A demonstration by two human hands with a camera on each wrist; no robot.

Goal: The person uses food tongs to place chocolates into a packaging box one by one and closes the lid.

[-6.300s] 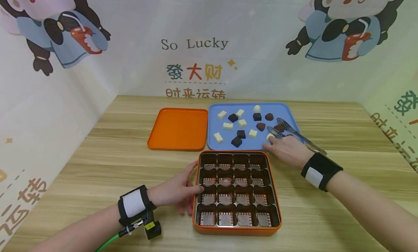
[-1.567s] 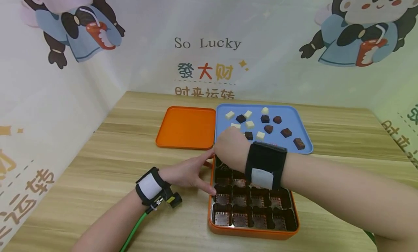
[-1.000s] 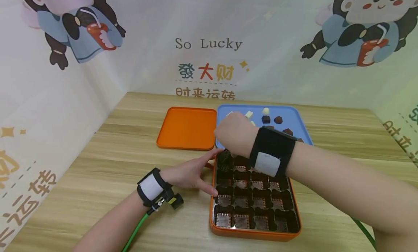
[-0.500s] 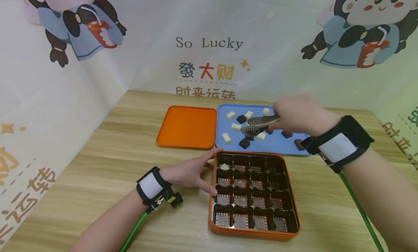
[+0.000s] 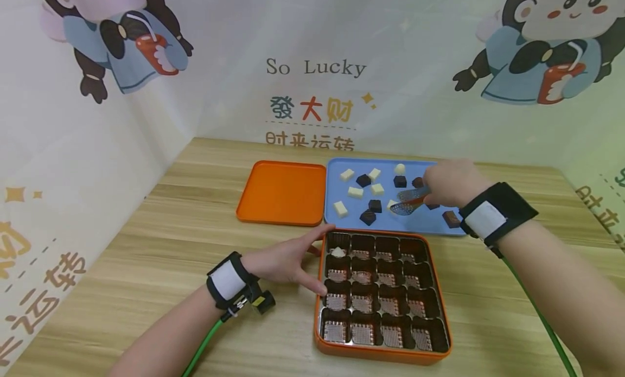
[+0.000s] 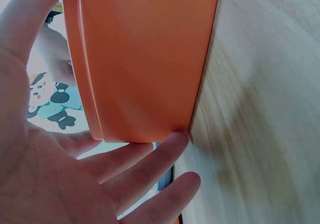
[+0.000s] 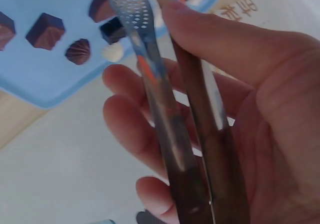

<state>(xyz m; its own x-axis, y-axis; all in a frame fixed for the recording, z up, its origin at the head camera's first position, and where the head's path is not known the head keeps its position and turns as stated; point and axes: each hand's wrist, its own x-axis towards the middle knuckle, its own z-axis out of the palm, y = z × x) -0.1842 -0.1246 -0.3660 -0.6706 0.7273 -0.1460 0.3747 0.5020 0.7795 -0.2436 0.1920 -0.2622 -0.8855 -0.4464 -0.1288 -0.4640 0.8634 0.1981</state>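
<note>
My right hand (image 5: 451, 181) grips metal tongs (image 7: 165, 109) with perforated, spoon-like tips that stand apart. In the head view the tips are over the blue tray (image 5: 415, 225), right at a white chocolate (image 5: 390, 204). Dark, brown and white chocolates lie scattered on that tray. Nearer stands an orange box (image 5: 381, 355) with a dark compartment insert; one white chocolate (image 5: 338, 251) sits in its back-left compartment. My left hand (image 5: 283, 257) rests against the box's left side, thumb at the rim. In the left wrist view its fingers reach past the box's corner, tips near the lower edge.
A flat orange tray or lid (image 5: 280, 192) lies left of the blue tray, edge close to it. Behind the wooden table (image 5: 161, 257) hangs a printed cloth (image 5: 234, 95). Green cables (image 5: 537, 317) run from both wrist cameras.
From the blue tray, my right hand moved over the box's back-left compartment, where a white chocolate now lies, then back over the tray with the tongs. My left hand stays at the box.
</note>
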